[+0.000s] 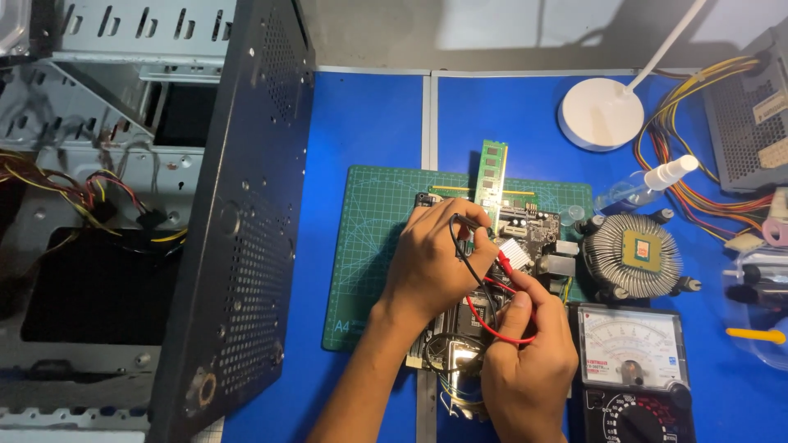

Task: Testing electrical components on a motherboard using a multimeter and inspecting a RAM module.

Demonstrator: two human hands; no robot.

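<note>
I get one head-worn view only, looking steeply down and slightly forward at the blue bench (369,123), close in (roughly arm's reach); the green cutting mat (369,246) sits mid-frame, the open computer case (123,205) fills the left third.

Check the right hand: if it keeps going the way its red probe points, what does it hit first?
Likely the small silver heatsink on the motherboard; the right hand aims its red probe up-left at it. Whether the tip touches yet is unclear.
</note>
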